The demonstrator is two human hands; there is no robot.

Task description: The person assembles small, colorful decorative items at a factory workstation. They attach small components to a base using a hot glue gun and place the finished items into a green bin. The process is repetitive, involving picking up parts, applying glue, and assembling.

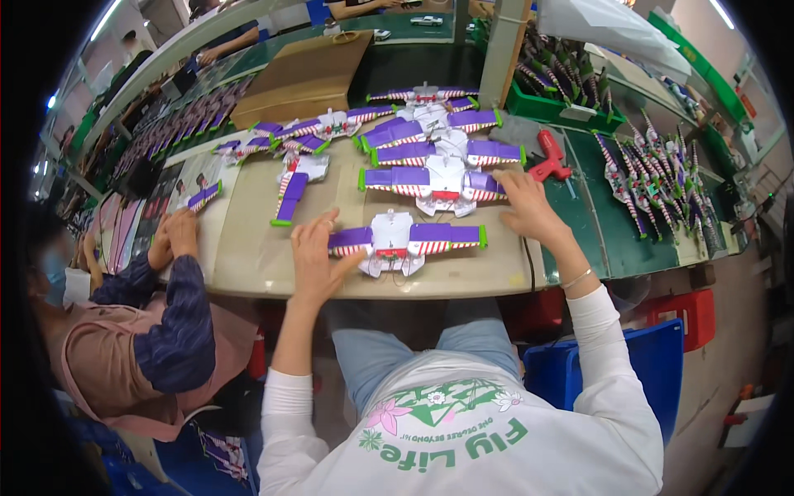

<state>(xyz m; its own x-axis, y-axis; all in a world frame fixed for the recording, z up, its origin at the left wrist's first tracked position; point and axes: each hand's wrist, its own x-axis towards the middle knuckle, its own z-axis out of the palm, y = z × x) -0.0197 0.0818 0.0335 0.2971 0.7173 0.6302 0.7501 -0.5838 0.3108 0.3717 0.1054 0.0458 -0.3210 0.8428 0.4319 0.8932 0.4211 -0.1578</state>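
Nearest the table's front edge lies a toy wing pack [391, 237] with a white body, purple wings, red-and-white striped edges and green tips. My left hand [315, 255] is at its left wing end, fingers spread and thumb apart, covering that tip. Behind it is a second wing pack [445, 183] of the same kind. At that one's right wing end rests my right hand [531, 207], its thumb and fingers apart; the tip is hidden by the hand. Thin wires show beneath the near pack's body.
More wing packs [430, 121] stand in a row behind. A single purple wing piece [289, 192] lies left of them. On the right are a red glue gun [550, 157], a pile of wing packs [662, 178] and a green crate [562, 112]. A co-worker's hands [175, 236] work at left.
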